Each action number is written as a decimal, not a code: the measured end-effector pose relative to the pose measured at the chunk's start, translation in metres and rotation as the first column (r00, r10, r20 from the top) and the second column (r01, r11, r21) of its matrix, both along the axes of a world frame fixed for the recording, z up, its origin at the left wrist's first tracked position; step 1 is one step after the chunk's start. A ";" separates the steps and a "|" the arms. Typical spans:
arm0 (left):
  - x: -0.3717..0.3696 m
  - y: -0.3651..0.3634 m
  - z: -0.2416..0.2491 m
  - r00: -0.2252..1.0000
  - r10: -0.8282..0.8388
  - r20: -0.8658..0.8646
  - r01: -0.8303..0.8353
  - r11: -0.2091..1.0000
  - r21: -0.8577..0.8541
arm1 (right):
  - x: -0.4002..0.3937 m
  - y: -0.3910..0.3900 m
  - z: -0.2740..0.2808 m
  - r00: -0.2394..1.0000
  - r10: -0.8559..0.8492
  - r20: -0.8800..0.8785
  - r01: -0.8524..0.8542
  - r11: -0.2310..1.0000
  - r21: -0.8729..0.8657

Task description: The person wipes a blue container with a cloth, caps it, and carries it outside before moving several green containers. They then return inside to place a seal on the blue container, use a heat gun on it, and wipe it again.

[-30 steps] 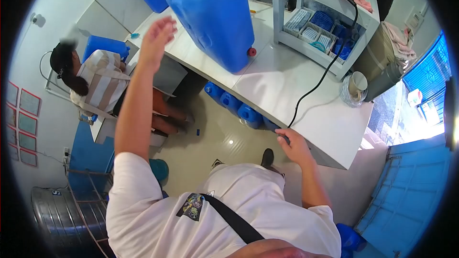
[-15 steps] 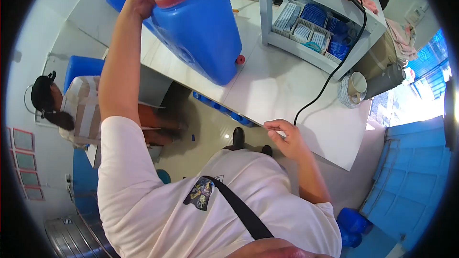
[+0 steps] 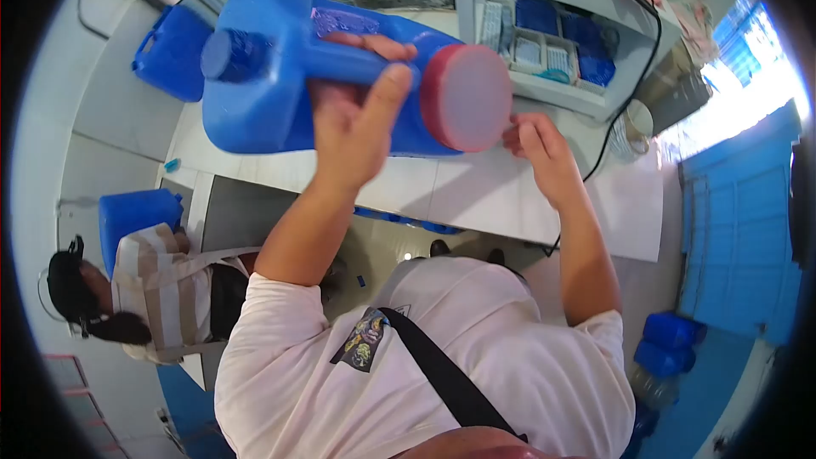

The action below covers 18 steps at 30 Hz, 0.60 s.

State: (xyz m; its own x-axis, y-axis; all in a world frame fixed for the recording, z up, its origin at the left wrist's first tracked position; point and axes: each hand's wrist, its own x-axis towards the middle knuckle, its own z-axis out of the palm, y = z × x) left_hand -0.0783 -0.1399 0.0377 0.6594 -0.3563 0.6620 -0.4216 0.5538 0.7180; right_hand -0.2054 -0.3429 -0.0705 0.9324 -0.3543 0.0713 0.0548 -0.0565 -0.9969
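Observation:
A blue water jug with a wide red-rimmed cap is tipped on its side over the white counter, cap toward the right. My left hand wraps its fingers and thumb around the jug's handle. At the other end of the jug, a small round blue cap faces up. My right hand is beside the red cap, fingers curled and thumb against them, fingertips right at the cap's edge. I cannot tell what, if anything, is pinched there.
A white shelf unit with baskets of small packs stands behind on the right, a black cord hanging from it. A cup is near the counter's right end. At left, a seated person is beside another blue jug.
The jug has gone from upright to lying sideways, raised and turned cap-right. My left hand has come inward with the handle, and my right hand has moved up to the red cap.

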 end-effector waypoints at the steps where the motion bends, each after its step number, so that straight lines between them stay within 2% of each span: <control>1: -0.008 -0.006 -0.015 1.000 -0.024 -0.019 0.024 1.000 0.005 | 0.005 -0.003 -0.001 1.000 -0.024 -0.019 0.024 1.000 0.005; 3: -0.022 -0.013 -0.046 0.999 -0.032 0.030 0.027 0.990 0.140 | 0.012 -0.009 -0.005 0.958 0.114 -0.263 -0.037 0.960 0.279; 4: -0.025 -0.016 -0.060 0.999 -0.044 0.017 0.041 0.989 0.142 | 0.016 -0.012 -0.008 0.956 0.103 -0.275 -0.022 0.959 0.282; 6: -0.030 -0.017 -0.082 0.960 -0.084 0.269 -0.028 0.922 0.387 | 0.023 -0.017 -0.013 0.848 0.229 -0.478 -0.075 0.944 0.320; 7: -0.033 -0.021 -0.088 0.961 -0.081 0.265 -0.030 0.921 0.389 | 0.026 -0.020 -0.018 0.846 0.233 -0.480 -0.078 0.944 0.322; 9: -0.037 -0.031 -0.093 0.893 -0.069 0.446 -0.148 0.888 0.434 | 0.034 -0.023 -0.025 0.772 0.224 -0.594 -0.032 0.948 0.316; 10: -0.036 -0.034 -0.090 0.867 -0.047 0.496 -0.217 0.861 0.460 | 0.036 -0.022 -0.025 0.771 0.233 -0.593 -0.042 0.947 0.317; 12: -0.036 -0.041 -0.090 0.855 -0.019 0.518 -0.265 0.843 0.469 | 0.040 -0.020 -0.022 0.913 0.050 -0.405 -0.028 0.998 0.060; 13: -0.036 -0.044 -0.090 0.843 0.000 0.538 -0.303 0.826 0.476 | 0.040 -0.021 -0.022 0.913 0.058 -0.405 -0.036 0.997 0.062; 14: -0.035 -0.045 -0.087 0.844 0.006 0.537 -0.309 0.822 0.478 | 0.040 -0.022 -0.021 0.983 0.110 -0.147 -0.107 0.994 0.025; 15: -0.033 -0.045 -0.082 0.802 0.000 0.598 -0.378 0.775 0.506 | 0.040 -0.024 -0.020 0.979 0.165 0.120 -0.163 0.986 -0.028; 16: -0.032 -0.045 -0.080 0.756 -0.015 0.655 -0.443 0.725 0.528 | 0.040 -0.027 -0.016 0.979 0.167 0.120 -0.165 0.986 -0.025; 18: -0.028 -0.047 -0.083 0.773 -0.009 0.634 -0.426 0.734 0.529 | 0.039 -0.036 -0.009 0.998 -0.059 -0.021 0.055 0.984 -0.171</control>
State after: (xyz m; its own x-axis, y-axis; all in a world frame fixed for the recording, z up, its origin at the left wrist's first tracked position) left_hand -0.1059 -0.1872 -0.0455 0.3504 -0.7170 0.6026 -0.8994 -0.0780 0.4302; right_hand -0.1662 -0.3793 -0.0800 0.9134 -0.3917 0.1109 0.0206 -0.2276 -0.9735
